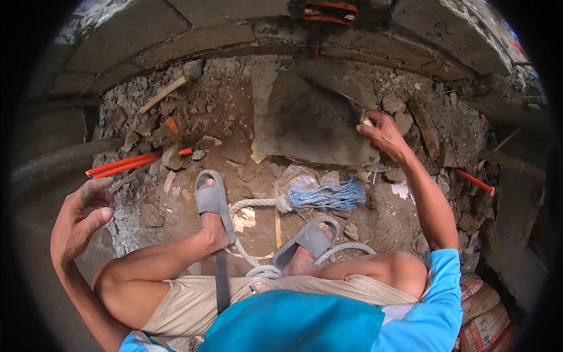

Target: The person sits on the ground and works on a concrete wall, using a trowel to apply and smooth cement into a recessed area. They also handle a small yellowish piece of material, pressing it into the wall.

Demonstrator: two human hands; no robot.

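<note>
My right hand (384, 134) is closed around the pale handle of a trowel (350, 100). The trowel's thin blade points away to the upper left, and much of it blends into the dark wet mortar (311, 108) below it. That mortar is spread over a flat grey board (270, 138) on the ground in front of me. Off to the left, my left hand (82, 217) is raised with nothing in it, its fingers loosely bent and thumb apart. It is nearest to two orange pipes (124, 164).
A block wall (223, 44) with an orange box (330, 13) runs across the far side. A rope (252, 203) with a frayed blue end (331, 195) lies by my sandals. Rubble and wood pieces (163, 94) surround the board. Filled sacks (484, 317) sit at the lower right.
</note>
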